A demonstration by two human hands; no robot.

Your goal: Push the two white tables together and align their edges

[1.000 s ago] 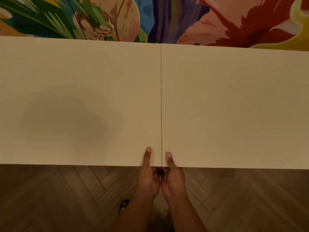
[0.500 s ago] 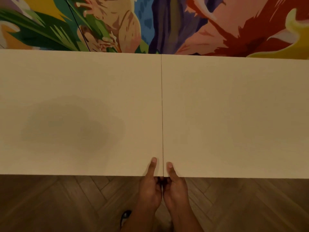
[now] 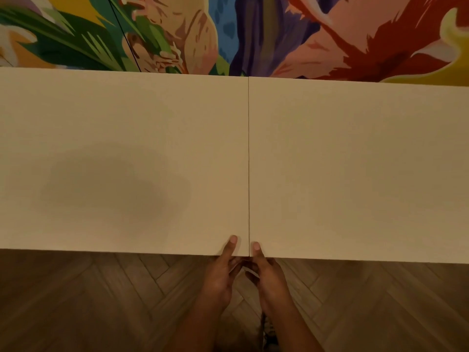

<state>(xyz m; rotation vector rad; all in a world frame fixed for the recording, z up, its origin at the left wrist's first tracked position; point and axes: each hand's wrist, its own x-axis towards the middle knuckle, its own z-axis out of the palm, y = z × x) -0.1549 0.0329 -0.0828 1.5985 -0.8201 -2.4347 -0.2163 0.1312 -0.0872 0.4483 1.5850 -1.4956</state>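
Observation:
Two white tables stand side by side, the left table (image 3: 121, 153) and the right table (image 3: 360, 163), meeting along a thin dark seam down the middle. Their near edges run almost in one line, the right one a touch lower in the picture. My left hand (image 3: 223, 273) grips the near corner of the left table, thumb on top, fingers hidden under the edge. My right hand (image 3: 266, 275) holds the near corner of the right table the same way. The two hands almost touch below the seam.
A bright painted wall with leaves and coloured shapes (image 3: 253, 34) rises directly behind the tables' far edges. A thin black cable (image 3: 124, 36) runs down that wall. Dark herringbone wood floor (image 3: 101, 301) lies under me, with a shoe (image 3: 269, 334) between my forearms.
The tables' near edge has dropped lower in the view and more wall shows above. My hands keep their hold at the two corners; the seam stays shut.

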